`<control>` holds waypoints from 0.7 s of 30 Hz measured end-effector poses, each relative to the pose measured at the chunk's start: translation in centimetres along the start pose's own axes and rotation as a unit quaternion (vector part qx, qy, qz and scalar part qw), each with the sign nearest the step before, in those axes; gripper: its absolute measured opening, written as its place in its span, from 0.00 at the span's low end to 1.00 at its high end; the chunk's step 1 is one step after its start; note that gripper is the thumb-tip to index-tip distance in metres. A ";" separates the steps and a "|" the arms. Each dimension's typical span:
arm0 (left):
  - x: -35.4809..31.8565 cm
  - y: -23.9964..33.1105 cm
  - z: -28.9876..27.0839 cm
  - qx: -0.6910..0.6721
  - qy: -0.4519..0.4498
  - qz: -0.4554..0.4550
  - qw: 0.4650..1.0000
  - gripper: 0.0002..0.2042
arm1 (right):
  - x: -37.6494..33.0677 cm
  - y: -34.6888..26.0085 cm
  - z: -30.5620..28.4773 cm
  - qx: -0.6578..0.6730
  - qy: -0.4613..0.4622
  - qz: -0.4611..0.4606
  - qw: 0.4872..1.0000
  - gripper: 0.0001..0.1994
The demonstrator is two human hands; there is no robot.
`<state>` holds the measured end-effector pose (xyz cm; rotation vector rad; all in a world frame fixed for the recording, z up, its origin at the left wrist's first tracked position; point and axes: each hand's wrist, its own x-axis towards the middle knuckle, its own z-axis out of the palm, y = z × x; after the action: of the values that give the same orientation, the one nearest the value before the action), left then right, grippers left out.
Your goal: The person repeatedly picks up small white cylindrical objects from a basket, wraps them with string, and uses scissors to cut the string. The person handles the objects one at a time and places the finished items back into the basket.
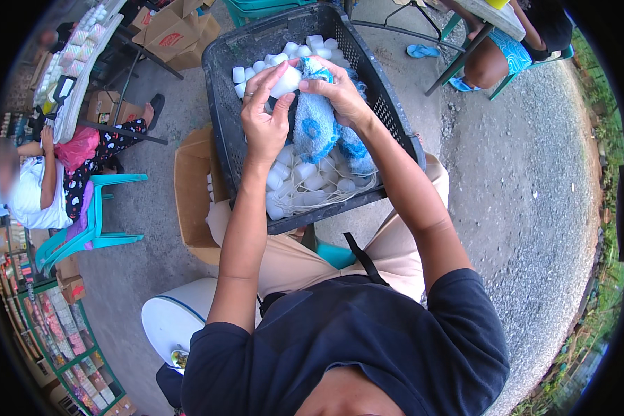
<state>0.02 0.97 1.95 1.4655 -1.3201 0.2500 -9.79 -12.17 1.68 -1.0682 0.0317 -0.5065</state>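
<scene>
A black crate (395, 132) rests on the person's lap. Above it the left hand (265, 118) pinches a small white cup (286, 81), while the right hand (341, 93) grips the top of a blue net bag (314, 125). More white cups (305, 184) lie in the crate, a cardboard box (191, 187) just beside it

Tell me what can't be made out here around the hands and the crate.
Head view only:
- Left hand and right hand: their grip on the white cylinder is partly covered by fingers.
- Blue net: its contents are hidden by the mesh.
- Black crate: its floor is covered by the white pieces.
</scene>
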 end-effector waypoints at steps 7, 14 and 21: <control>-0.4 0.3 1.3 -0.139 0.080 -0.077 0.984 0.16 | 0.0 0.6 0.1 0.119 0.001 0.092 0.989 0.20; -0.7 -0.2 1.3 -0.064 0.048 -0.034 0.996 0.16 | 0.0 1.1 0.5 0.156 0.027 0.109 0.981 0.18; -0.3 0.7 1.2 0.021 0.024 0.017 0.999 0.15 | 0.0 1.6 0.0 0.162 0.045 0.100 0.981 0.18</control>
<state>-1.20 0.29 1.67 1.4640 -1.3080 0.3346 -9.14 -11.58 0.37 -0.7125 0.1306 -0.3628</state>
